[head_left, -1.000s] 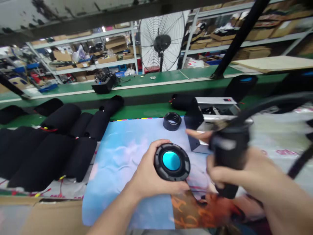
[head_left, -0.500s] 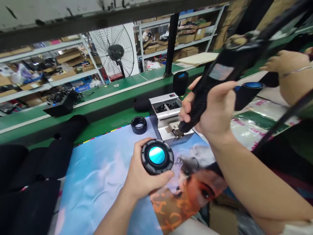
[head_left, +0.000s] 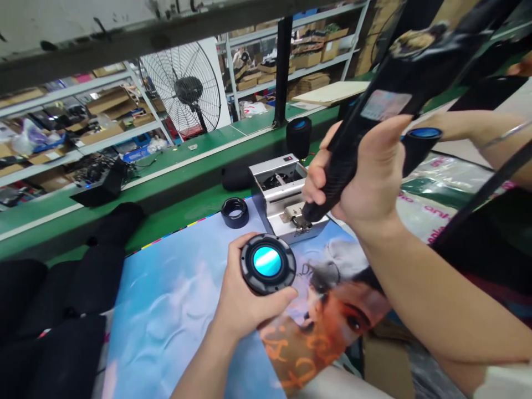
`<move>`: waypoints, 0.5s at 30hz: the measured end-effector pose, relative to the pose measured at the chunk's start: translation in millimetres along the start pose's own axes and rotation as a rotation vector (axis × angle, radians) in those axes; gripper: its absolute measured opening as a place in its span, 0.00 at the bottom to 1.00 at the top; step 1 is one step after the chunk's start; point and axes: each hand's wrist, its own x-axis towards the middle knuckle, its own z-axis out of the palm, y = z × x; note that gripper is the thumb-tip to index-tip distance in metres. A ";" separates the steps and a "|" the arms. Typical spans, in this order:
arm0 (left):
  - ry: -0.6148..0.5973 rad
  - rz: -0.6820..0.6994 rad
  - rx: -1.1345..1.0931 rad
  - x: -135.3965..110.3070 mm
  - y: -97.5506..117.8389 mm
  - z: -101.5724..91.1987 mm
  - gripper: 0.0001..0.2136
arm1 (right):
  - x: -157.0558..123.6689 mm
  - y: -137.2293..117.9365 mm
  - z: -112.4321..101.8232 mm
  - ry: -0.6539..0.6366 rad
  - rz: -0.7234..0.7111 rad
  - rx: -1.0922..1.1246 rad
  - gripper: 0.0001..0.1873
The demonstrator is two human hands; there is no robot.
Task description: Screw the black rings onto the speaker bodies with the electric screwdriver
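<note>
My left hand (head_left: 245,307) is wrapped round a black cylindrical speaker (head_left: 268,263), whose round end with a shiny blue centre faces up towards me. In my right hand (head_left: 369,177) is a thick black electric screwdriver (head_left: 382,105), tilted with its lower end down at the front of a silver screw feeder (head_left: 286,193). The screwdriver's tip is hard to make out against the feeder's metal front. A loose black ring (head_left: 235,223) lies left of the feeder, beyond the speaker.
A printed poster sheet (head_left: 166,310) covers the bench under my hands. Black speakers (head_left: 299,144) stand behind the feeder and to the right. Black padded shapes (head_left: 87,282) lie at left. A co-worker's forearm (head_left: 477,127) reaches in from the right. A dark cable (head_left: 490,194) hangs there.
The view has shifted slightly. The co-worker's hand at right has moved down and left, behind my right hand. My hands keep their grips with little movement.
</note>
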 end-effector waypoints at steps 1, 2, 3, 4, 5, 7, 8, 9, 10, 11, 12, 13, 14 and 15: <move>0.004 -0.003 0.005 0.1 0.5 -0.1 0.39 | 0.8 0.7 1.1 0.004 -0.018 -0.003 0.35; 0.006 -0.010 0.007 0.1 1.0 -0.2 0.39 | 1.0 3.0 1.7 0.002 -0.028 -0.009 0.34; 0.005 -0.019 0.007 0.1 1.5 -0.3 0.39 | 0.5 6.5 1.7 -0.004 -0.030 -0.016 0.33; 0.002 -0.027 0.005 0.1 2.1 -0.3 0.38 | -0.5 10.8 1.2 -0.012 -0.026 -0.024 0.32; -0.002 -0.030 0.001 0.2 2.5 -0.3 0.38 | -1.7 15.3 0.1 -0.021 -0.015 -0.030 0.31; -0.007 -0.027 -0.006 0.5 2.9 -0.1 0.39 | -4.4 22.9 -3.2 -0.036 0.008 -0.036 0.31; -0.007 -0.022 -0.008 0.8 2.9 -0.1 0.39 | -5.4 25.1 -5.0 -0.044 0.026 -0.038 0.32; -0.004 -0.016 -0.011 0.9 2.6 -0.1 0.39 | -6.3 25.7 -6.6 -0.054 0.049 -0.039 0.33; 0.000 -0.013 -0.014 1.0 2.1 -0.2 0.38 | -6.8 24.1 -7.6 -0.068 0.082 -0.041 0.33; 0.001 -0.016 -0.017 1.0 1.5 -0.3 0.38 | -7.0 20.1 -7.6 -0.080 0.118 -0.040 0.34; -0.002 -0.021 -0.018 0.9 0.9 -0.5 0.38 | -6.9 13.2 -6.2 -0.090 0.155 -0.031 0.35; -0.005 -0.026 -0.020 0.7 0.2 -0.7 0.39 | -6.4 3.6 -3.2 -0.091 0.181 -0.012 0.36; -0.010 -0.027 -0.020 0.5 -0.5 -0.9 0.39 | -5.5 -8.4 1.7 -0.085 0.191 0.002 0.36; -0.015 -0.026 -0.020 0.2 -1.0 -1.1 0.39 | -4.2 -22.2 8.2 -0.071 0.196 -0.005 0.37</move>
